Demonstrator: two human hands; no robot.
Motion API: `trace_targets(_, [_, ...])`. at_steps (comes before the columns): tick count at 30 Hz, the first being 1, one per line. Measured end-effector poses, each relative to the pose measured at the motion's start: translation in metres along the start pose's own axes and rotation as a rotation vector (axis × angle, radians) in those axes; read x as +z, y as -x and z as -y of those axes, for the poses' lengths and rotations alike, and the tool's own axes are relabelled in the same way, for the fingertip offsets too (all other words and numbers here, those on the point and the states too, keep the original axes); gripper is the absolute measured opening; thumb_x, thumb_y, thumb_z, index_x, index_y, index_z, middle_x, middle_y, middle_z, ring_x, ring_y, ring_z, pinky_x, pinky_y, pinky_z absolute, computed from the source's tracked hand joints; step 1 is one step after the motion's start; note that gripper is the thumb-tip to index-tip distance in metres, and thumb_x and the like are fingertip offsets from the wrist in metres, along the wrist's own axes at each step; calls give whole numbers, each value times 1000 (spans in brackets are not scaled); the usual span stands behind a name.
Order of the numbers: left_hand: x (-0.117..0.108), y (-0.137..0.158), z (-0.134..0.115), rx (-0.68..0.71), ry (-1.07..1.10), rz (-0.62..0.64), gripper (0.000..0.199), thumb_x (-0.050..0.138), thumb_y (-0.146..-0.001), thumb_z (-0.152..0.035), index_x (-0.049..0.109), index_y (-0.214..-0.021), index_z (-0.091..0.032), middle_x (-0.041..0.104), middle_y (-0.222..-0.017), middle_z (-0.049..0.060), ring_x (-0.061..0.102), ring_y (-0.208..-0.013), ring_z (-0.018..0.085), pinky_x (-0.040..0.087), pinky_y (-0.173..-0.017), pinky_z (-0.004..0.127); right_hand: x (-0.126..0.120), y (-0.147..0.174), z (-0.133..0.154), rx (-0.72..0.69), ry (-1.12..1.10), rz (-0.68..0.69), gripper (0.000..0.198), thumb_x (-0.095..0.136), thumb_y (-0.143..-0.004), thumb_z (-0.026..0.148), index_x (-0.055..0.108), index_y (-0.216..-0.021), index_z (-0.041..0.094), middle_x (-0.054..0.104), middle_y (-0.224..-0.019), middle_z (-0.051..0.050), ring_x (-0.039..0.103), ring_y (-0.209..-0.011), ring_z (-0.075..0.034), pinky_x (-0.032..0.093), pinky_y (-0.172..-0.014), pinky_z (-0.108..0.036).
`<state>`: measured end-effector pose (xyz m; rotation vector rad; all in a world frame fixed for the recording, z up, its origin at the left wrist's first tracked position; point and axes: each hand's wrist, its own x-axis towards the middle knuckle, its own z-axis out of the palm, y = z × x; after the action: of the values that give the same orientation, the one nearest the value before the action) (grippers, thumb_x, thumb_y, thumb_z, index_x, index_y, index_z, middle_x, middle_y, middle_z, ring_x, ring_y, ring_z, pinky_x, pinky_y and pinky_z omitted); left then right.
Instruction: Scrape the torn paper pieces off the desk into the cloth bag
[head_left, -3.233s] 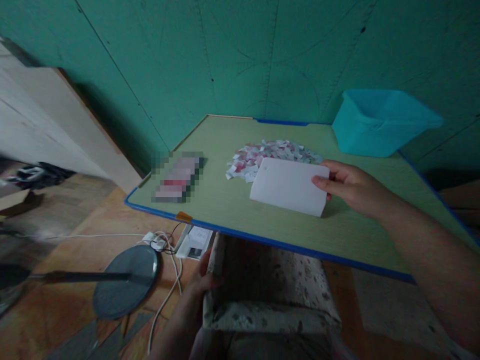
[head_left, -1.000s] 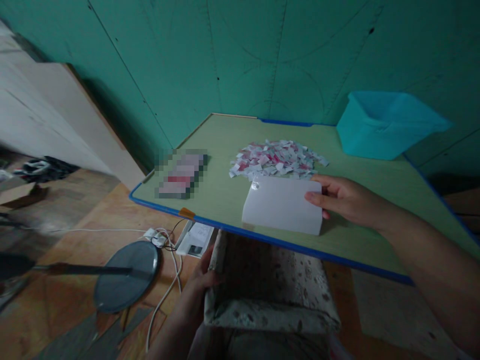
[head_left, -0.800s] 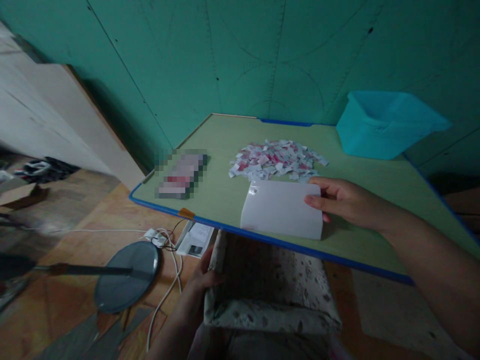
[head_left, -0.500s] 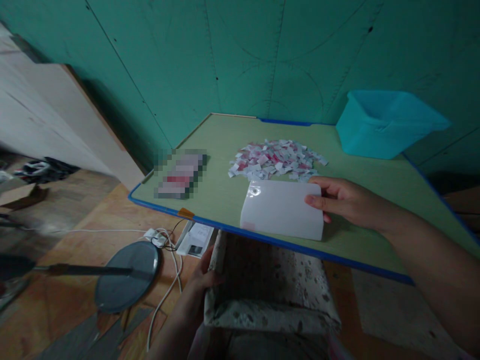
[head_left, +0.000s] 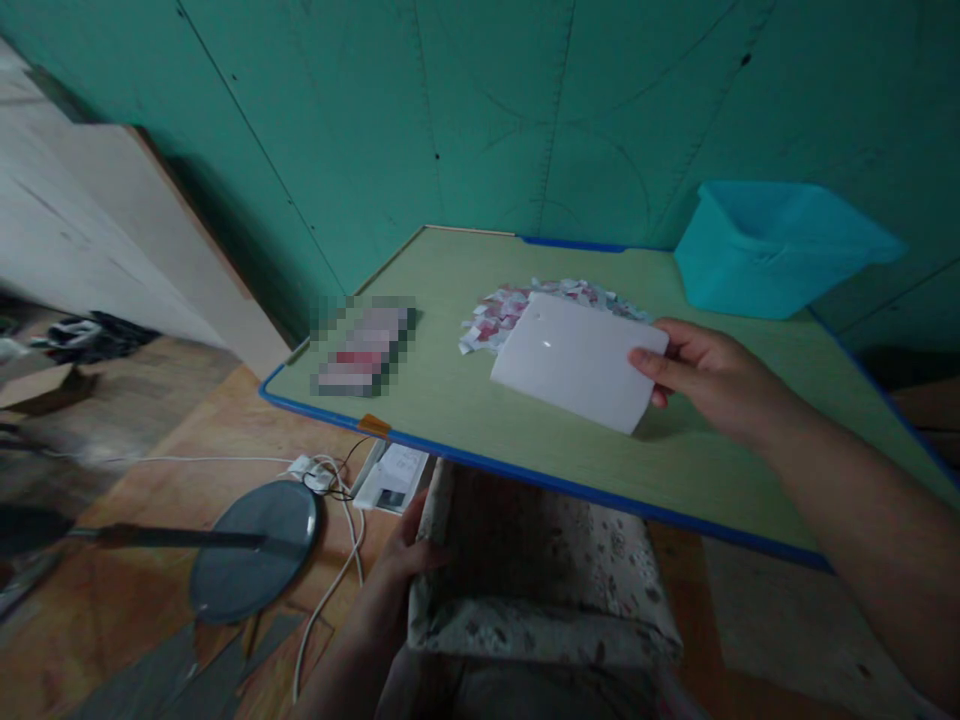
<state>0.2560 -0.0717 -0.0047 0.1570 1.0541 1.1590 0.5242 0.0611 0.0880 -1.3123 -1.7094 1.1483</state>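
My right hand (head_left: 705, 375) pinches the right edge of a white, glossy rectangular sheet (head_left: 577, 360) between thumb and fingers. The sheet is tilted over the table (head_left: 442, 400) and covers the front part of a heap of white and pink paper scraps (head_left: 491, 315). Below the table's front edge, my left hand (head_left: 409, 555) is closed on the left rim of a fabric-covered bin (head_left: 540, 630) with a leaf-like pattern. Its opening faces up under the table edge, and its inside is dark.
A turquoise plastic tub (head_left: 772, 260) stands at the table's back right, by the green wall (head_left: 495, 110). On the left lies a blurred-out flat item (head_left: 367, 350). A round grey base (head_left: 255, 555) with a pole, white cables (head_left: 352, 560) and a white box (head_left: 394, 475) are on the floor.
My right hand has raised the white sheet from the table's front edge up and back, tilting it in front of the paper scraps. My left hand and the bin have stayed put.
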Motion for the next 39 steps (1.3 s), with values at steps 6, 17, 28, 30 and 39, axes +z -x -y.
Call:
trace_targets(6, [0,0,-1,-25,38,8,46,66,-41,-2,71,-80,-26,69,-61,-8,59,-54,10,44,-53,16,0,-9,-10,38,71,-70,20,56,-76,38,50,-76,19,48,-60,3,41,-45,-7,31,-43,-23])
trace_targets(17, [-41,-33,-12,-50,-190,-128,62,70,-23,3,69,-80,-22,62,-48,-7,60,-57,20,39,-45,23,19,-11,-10,65,56,87,19,52,-78,37,46,-80,19,48,-64,3,40,-47,-6,31,-40,-20])
trace_targets(28, [-10,2,-10,79,-11,-40,47,67,-39,-3,72,-81,-24,68,-57,-5,62,-58,16,42,-47,18,27,5,0,90,7,283,27,57,-74,44,50,-79,18,53,-67,1,48,-55,-8,38,-46,-21])
trace_targets(30, [-7,4,-11,72,12,-26,48,67,-39,-3,73,-82,-23,70,-59,-5,63,-61,16,44,-50,18,26,5,1,76,-2,239,31,59,-71,47,49,-77,19,52,-67,1,47,-55,-9,37,-45,-21])
trace_targets(39, [-9,1,-8,59,66,-47,43,65,-40,1,73,-74,-23,71,-63,-7,62,-57,11,46,-56,13,21,3,1,48,75,95,24,55,-75,43,46,-76,20,46,-63,2,43,-52,-9,35,-43,-23])
